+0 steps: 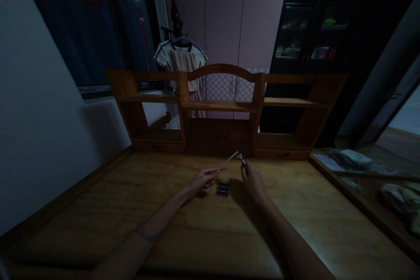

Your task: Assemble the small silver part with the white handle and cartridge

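My left hand (pixel 205 179) is closed around the lower part of a thin, pale stick (pixel 229 160), which slants up to the right. In my right hand (pixel 252 178) is a small metal tool (pixel 242 160) with a shiny head and a darker handle; its exact kind is too small and dim to make out. The tool's head is close beside the stick's upper tip, and I cannot tell if they touch. On the tabletop between my hands lies a small dark object (pixel 223 189) in several strips or sections.
A wooden shelf unit (pixel 223 106) stands along the back of the wooden table (pixel 197 236). A raised edge (pixel 348 188) borders the right side, with papers and a plastic packet (pixel 354 157) beyond it. A wall (pixel 49 140) rises at left. The room is dim.
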Demonstrator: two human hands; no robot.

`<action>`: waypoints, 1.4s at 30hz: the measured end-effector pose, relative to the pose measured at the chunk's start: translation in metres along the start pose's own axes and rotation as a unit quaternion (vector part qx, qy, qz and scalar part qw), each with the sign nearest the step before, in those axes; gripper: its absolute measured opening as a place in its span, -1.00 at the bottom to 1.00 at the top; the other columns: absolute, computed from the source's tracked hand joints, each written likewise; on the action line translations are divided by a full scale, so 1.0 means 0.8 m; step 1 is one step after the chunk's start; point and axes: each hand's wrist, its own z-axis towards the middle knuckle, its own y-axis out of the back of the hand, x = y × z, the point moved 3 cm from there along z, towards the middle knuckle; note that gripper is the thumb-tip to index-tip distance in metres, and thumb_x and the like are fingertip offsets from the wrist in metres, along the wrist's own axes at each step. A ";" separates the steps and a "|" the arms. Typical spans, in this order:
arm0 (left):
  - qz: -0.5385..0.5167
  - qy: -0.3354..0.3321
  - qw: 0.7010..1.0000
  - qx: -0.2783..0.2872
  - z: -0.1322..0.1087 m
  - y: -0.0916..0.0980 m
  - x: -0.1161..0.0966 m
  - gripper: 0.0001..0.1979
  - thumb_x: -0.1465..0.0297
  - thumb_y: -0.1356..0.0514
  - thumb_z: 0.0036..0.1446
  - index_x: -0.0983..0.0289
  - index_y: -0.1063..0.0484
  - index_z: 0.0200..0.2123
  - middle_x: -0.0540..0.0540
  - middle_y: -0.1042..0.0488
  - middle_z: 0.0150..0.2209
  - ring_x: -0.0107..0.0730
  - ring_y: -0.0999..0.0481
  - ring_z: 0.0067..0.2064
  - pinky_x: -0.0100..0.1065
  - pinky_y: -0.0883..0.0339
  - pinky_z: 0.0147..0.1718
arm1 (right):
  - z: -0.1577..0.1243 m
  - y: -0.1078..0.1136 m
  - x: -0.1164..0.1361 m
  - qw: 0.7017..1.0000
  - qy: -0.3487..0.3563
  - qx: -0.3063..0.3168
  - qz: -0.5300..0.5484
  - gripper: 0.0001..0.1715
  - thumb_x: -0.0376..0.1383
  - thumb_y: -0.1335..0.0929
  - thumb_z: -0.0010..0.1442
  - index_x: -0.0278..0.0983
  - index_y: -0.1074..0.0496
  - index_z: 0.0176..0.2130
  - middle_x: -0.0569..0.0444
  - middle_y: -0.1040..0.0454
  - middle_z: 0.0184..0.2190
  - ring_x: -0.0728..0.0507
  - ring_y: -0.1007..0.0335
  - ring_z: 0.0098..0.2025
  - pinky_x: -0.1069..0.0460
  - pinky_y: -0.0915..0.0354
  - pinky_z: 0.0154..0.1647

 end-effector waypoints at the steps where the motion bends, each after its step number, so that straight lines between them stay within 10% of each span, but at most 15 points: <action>1: 0.002 -0.001 1.000 -0.007 0.000 0.001 0.000 -0.40 0.11 -0.18 0.05 0.25 -0.24 0.12 -0.19 0.13 -0.62 -0.69 0.24 -0.68 -0.57 0.34 -0.74 | 0.000 0.000 0.001 1.000 0.000 -0.002 0.004 -0.73 -0.31 -0.13 0.23 -0.35 -0.34 -0.28 0.00 -0.40 -0.52 -0.07 -0.26 -0.52 0.07 0.05 -0.49; 42: 0.065 -0.065 0.995 -0.023 -0.006 -0.006 -0.012 -0.43 0.09 -0.11 0.11 0.24 -0.26 0.13 -0.16 0.15 -0.63 -0.66 0.17 -0.68 -0.55 0.30 -0.74 | 0.000 -0.005 0.003 1.000 0.019 -0.007 0.002 -0.74 -0.28 -0.13 0.24 -0.32 -0.32 -0.31 0.02 -0.38 -0.52 -0.07 -0.26 -0.50 0.08 0.01 -0.47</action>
